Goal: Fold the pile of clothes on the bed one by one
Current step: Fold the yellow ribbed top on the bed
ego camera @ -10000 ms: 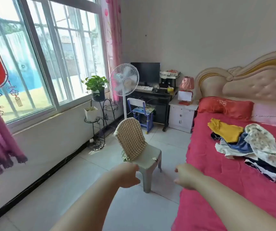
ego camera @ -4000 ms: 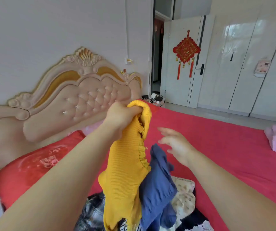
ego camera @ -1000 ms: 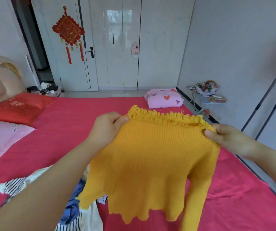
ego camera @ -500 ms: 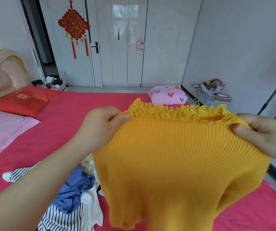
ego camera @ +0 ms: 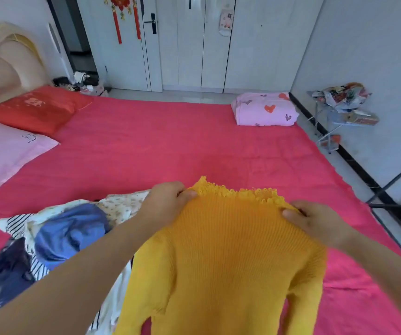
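A padded headboard (ego camera: 3,68) stands at the far left. In front of it a red pillow (ego camera: 35,110) and a pink pillow (ego camera: 3,155) lie at the head of a bed (ego camera: 170,146) covered in a bright pink-red spread.

In the lower left, a pile of clothes (ego camera: 56,235) lies loose on the bed. A blue garment (ego camera: 68,230) is bunched on top, with a black-and-white striped piece (ego camera: 18,226) beside it. A pale floral piece (ego camera: 124,204) reaches toward the middle. A dark item at the frame's edge is too blurred to identify.

Just right of the pile, the left hand (ego camera: 165,204) pinches the left end of a frilled neckline, thumb on the front. The neckline belongs to a yellow ribbed sweater (ego camera: 228,257), held spread out in the lower middle of the view. Its left edge overlaps the pile, and one sleeve hangs at the lower right. Whether its hem rests on the bed cannot be told. The right hand (ego camera: 315,221) grips the sweater's right shoulder, thumb on top of the knit.

On the far wall a red knot ornament (ego camera: 124,10) hangs on a door beside white wardrobe doors (ego camera: 194,44). A folded pink blanket (ego camera: 264,110) printed with hearts sits at the bed's far right corner. Beyond it, a small metal rack (ego camera: 327,131) holding bags stands against the right wall.
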The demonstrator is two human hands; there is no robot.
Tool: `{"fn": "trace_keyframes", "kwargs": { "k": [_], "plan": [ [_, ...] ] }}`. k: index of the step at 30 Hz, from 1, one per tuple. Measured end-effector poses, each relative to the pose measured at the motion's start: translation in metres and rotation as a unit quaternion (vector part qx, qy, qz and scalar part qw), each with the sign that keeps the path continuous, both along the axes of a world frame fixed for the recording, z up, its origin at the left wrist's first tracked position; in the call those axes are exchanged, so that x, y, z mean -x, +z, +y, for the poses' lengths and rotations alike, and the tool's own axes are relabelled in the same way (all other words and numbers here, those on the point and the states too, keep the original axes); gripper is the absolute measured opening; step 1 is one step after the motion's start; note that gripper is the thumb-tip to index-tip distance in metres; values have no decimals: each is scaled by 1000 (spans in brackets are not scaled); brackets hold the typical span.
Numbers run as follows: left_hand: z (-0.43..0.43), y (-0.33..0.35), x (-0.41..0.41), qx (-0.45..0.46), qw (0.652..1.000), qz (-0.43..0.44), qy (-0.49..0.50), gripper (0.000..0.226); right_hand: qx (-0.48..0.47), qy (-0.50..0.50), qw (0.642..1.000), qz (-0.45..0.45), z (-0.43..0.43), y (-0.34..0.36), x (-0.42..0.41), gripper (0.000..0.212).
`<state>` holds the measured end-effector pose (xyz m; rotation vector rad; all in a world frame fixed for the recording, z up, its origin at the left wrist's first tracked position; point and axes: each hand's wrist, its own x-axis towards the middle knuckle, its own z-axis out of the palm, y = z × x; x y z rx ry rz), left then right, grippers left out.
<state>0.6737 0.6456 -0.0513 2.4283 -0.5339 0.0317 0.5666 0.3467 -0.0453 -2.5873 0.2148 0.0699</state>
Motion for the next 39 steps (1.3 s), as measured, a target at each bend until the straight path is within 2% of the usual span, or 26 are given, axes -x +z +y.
{"fn": "trace_keyframes", "kwargs": {
  "k": [6,9,11,12,13,15,20,24,27,29,32,35,39],
  "plan": [
    [-31,-102,-43,-82,996,14,29,45,29,-50,998,28,-18,-119,-62,27],
    [-46,-137,-70,-109,992,17,66,35,40,-81,995,32,-21,-159,-97,16],
    [-59,-159,-87,-90,991,44,90,23,21,-115,993,12,-18,-184,-122,29],
    [-64,-173,-94,-75,991,58,93,34,8,-116,993,9,-13,-199,-132,37],
    [-69,-190,-97,-59,993,67,82,48,0,-105,994,10,-7,-216,-138,42],
    [-75,-229,-91,-54,995,67,44,60,-8,-64,998,25,10,-257,-136,45],
    [-71,-345,-37,-208,968,125,-62,64,46,9,993,111,50,-370,-90,51],
    [-57,-421,4,-288,938,161,-100,67,113,12,980,162,70,-431,-55,58],
    [-50,-443,23,-332,929,131,-95,65,139,-2,979,152,82,-459,-33,59],
    [-48,-448,32,-325,935,116,-82,62,145,-5,979,143,90,-468,-21,58],
    [-43,-456,41,-305,942,106,-85,62,159,-12,976,147,100,-466,-9,77],
    [-35,-462,56,-301,946,91,-77,60,161,-30,971,173,109,-453,4,70],
    [-26,-463,77,-291,950,84,-71,61,183,-40,970,157,117,-449,29,65]
  ]
}}
